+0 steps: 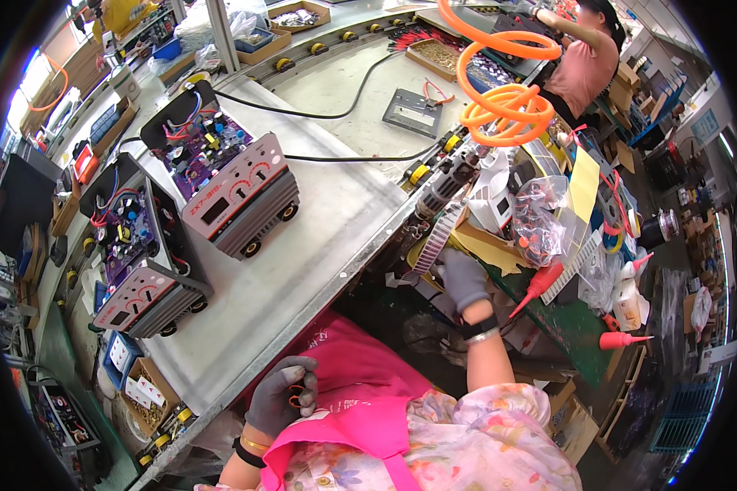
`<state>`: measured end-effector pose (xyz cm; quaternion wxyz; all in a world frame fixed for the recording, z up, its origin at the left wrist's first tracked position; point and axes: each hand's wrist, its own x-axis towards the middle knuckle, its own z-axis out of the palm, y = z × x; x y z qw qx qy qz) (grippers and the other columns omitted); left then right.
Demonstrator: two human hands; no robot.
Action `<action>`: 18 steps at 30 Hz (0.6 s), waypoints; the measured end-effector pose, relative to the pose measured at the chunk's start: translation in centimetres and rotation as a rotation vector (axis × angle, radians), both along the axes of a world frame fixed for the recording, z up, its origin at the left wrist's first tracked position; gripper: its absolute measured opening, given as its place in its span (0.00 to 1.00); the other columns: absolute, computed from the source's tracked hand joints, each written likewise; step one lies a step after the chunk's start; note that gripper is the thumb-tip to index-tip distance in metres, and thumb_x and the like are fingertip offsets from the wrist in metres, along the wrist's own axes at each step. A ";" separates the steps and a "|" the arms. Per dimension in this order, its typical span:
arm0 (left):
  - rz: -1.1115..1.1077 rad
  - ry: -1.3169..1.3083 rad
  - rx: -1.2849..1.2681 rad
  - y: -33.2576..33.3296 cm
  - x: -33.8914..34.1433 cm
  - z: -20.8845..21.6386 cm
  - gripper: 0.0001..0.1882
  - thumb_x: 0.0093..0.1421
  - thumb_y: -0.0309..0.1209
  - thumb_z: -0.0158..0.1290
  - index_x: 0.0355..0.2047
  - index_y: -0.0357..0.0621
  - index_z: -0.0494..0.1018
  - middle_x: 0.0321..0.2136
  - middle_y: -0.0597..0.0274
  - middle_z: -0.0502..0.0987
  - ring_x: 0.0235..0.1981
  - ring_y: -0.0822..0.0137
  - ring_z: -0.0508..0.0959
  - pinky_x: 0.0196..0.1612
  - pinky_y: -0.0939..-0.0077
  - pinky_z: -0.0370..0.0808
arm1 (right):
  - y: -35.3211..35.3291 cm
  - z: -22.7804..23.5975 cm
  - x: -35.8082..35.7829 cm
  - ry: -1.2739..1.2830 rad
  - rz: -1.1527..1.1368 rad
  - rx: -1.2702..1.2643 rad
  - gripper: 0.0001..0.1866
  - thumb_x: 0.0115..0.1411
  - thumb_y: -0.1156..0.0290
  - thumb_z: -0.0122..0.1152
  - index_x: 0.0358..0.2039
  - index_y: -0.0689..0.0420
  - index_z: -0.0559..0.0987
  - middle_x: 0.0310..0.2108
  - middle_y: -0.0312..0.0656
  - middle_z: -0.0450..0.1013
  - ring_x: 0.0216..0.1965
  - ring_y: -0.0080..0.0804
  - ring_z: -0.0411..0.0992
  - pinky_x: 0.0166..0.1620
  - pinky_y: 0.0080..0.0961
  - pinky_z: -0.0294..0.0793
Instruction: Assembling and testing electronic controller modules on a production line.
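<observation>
Held close to my pink apron, my left hand (280, 398) in a grey glove is curled round a small dark ring-shaped part (296, 396) with an orange-brown tint inside. My right hand (463, 281), also gloved in grey, reaches over the edge of the cluttered green table, beside a strip of white labels (439, 239) and a yellow-brown sheet (490, 250). Its fingertips are hidden there, so I cannot tell what they touch. On the pale bench at the left stand two welding machines, a farther one (233, 196) and a nearer one (143, 299), casings off, boards and wires exposed.
An orange coiled air hose (508, 114) hangs over the far right of the bench. Red-tipped glue bottles (540, 286) and clear plastic bags (540, 217) crowd the green table (577, 348). Small-parts boxes (149, 397) stand at the near left. Another person (581, 69) works at the far right.
</observation>
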<state>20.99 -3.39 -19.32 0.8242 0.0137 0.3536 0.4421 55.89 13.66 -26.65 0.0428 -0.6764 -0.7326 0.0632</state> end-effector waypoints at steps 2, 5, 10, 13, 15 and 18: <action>-0.053 0.046 0.053 0.6 0.2 0.4 0.16 0.62 0.32 0.45 0.48 0.37 0.69 0.29 0.58 0.74 0.22 0.70 0.71 0.23 0.76 0.72 | -2.2 3.8 -0.3 0.244 -0.025 0.018 0.10 0.54 0.69 0.62 0.36 0.57 0.76 0.33 0.46 0.77 0.35 0.45 0.76 0.37 0.38 0.74; -0.177 0.088 0.068 2.1 1.4 1.2 0.19 0.64 0.39 0.46 0.49 0.40 0.70 0.32 0.58 0.75 0.22 0.71 0.71 0.22 0.79 0.70 | -4.0 9.5 -2.0 0.833 0.318 -0.171 0.10 0.55 0.70 0.61 0.38 0.58 0.78 0.33 0.40 0.77 0.34 0.31 0.76 0.38 0.29 0.73; -0.318 0.167 0.154 3.9 3.8 1.9 0.27 0.65 0.55 0.43 0.49 0.45 0.69 0.33 0.63 0.74 0.20 0.75 0.69 0.17 0.86 0.64 | -5.2 12.0 -11.9 0.767 0.806 -0.542 0.15 0.54 0.73 0.62 0.43 0.60 0.75 0.34 0.44 0.74 0.36 0.36 0.74 0.41 0.27 0.73; -0.133 0.218 0.205 3.7 2.5 2.2 0.22 0.65 0.51 0.45 0.44 0.44 0.70 0.29 0.65 0.72 0.18 0.78 0.67 0.13 0.87 0.60 | -4.0 12.7 -14.3 0.841 0.846 -0.610 0.19 0.53 0.76 0.61 0.47 0.60 0.72 0.34 0.42 0.72 0.36 0.34 0.72 0.41 0.28 0.72; -0.023 0.247 0.207 3.6 1.4 2.4 0.20 0.65 0.47 0.46 0.43 0.43 0.70 0.27 0.65 0.71 0.17 0.78 0.66 0.12 0.87 0.59 | -3.6 13.0 -14.9 1.202 0.572 -0.754 0.20 0.55 0.77 0.59 0.50 0.61 0.71 0.40 0.39 0.72 0.35 0.23 0.71 0.40 0.22 0.71; 0.013 0.284 0.198 3.9 0.2 3.2 0.17 0.66 0.42 0.45 0.44 0.42 0.71 0.23 0.64 0.70 0.13 0.79 0.64 0.11 0.87 0.57 | -3.2 12.1 -17.5 1.652 0.540 -0.644 0.29 0.61 0.72 0.57 0.61 0.63 0.60 0.54 0.48 0.67 0.46 0.31 0.72 0.51 0.28 0.71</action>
